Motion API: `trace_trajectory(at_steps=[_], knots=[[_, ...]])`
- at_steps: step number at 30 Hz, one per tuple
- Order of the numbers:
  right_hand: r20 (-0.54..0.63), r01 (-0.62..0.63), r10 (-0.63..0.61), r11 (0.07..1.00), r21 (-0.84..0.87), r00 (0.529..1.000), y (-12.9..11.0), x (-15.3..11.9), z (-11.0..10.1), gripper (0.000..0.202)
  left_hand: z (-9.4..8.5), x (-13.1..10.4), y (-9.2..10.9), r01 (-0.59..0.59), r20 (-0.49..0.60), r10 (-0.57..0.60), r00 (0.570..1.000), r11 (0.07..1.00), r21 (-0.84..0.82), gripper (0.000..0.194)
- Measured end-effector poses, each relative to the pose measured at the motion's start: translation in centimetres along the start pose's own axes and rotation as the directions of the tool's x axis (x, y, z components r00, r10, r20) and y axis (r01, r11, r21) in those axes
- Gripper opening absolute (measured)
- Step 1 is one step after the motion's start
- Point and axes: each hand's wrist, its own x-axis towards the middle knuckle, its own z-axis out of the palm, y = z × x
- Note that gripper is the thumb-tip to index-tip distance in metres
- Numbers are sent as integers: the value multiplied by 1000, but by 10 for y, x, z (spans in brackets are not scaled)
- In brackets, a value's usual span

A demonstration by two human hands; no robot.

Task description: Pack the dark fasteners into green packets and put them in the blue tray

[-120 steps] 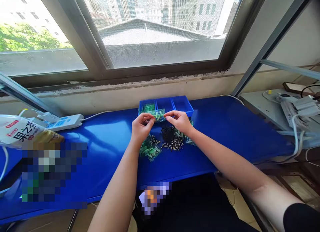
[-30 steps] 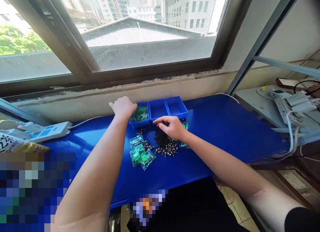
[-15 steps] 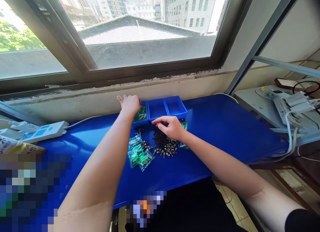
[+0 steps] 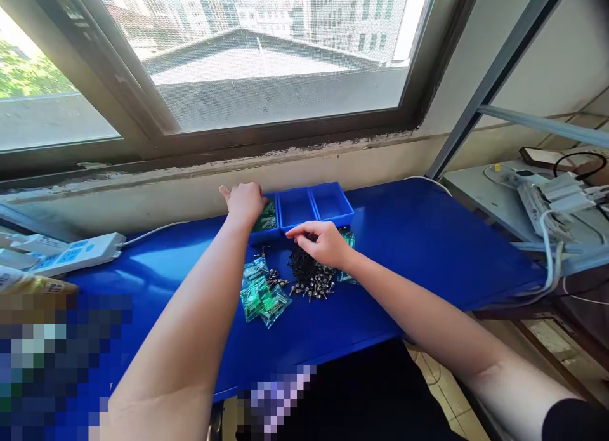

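Blue table (image 4: 404,238) under a screened window (image 4: 285,79); pale wall runs just beyond both hands. Well out to the left of the left hand (image 4: 245,203): white power strip (image 4: 80,254), its cable trailing toward that hand. Far to the right of the right hand (image 4: 323,243): metal shelf post (image 4: 485,98) and white plugs (image 4: 566,190).

In the way: left hand covers part of the left bin (image 4: 264,236); right hand hides part of a black heap (image 4: 302,263) and of the bags (image 4: 351,239) at its right.

Containers: left bin, at the left hand's fingers, holds small green bags (image 4: 269,219). Middle bin (image 4: 297,207) and right bin (image 4: 332,204) lie beyond the right hand, blue floors visible. Nearer the wearer than both hands: more clear-green packets (image 4: 264,299), with metal pieces (image 4: 316,285) beside.

Grip: left fingertips hidden, cannot tell whether they hold anything. Right hand loosely curled, thumb and forefinger parted, over the black heap; contact unclear.
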Motion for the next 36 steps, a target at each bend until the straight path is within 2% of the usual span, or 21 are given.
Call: trace_trajectory(at_steps=[5, 8, 11, 14, 22, 27, 30, 32, 34, 36], knots=[[20, 5, -5, 1000, 2, 1000, -1, 0, 0, 23, -17, 0, -9, 16, -85, -23, 996, 997, -78, 16], [23, 10, -10, 1000, 2, 1000, -1, -1, 1, 23, -23, 0, -20, 111, -9, -113, 994, 985, -131, 24], [23, 8, -8, 1000, -5, 1000, -1, -1, 1, 22, -24, 0, -30, 239, 98, -225, 969, 956, -167, 36], [25, 0, 1, 1000, -13, 1000, -1, -1, 2, 22, -21, -2, -35, 295, 117, -278, 953, 939, -176, 42], [34, -1, 1, 1000, -10, 999, -1, -1, 3, 22, -19, -6, -26, 200, 75, -191, 979, 971, -128, 31], [53, -6, 8, 999, -33, 999, -1, 0, 2, 23, -18, -9, -24, 191, 76, -184, 980, 977, -96, 32], [108, 52, -42, 995, -85, 993, -2, -1, -1, 24, -20, -11, -26, 175, 41, -172, 984, 980, -92, 33], [210, 177, -150, 978, -114, 966, -5, -2, -2, 22, -23, -15, -28, 167, -19, -171, 985, 979, -118, 33], [336, 320, -264, 940, -121, 904, -10, -4, 0, 19, -27, -23, -27, 180, -105, -201, 974, 967, -179, 34], [441, 418, -327, 900, -123, 835, -16, -8, 5, 20, -32, -36, -26, 188, -190, -243, 951, 945, -269, 33]])
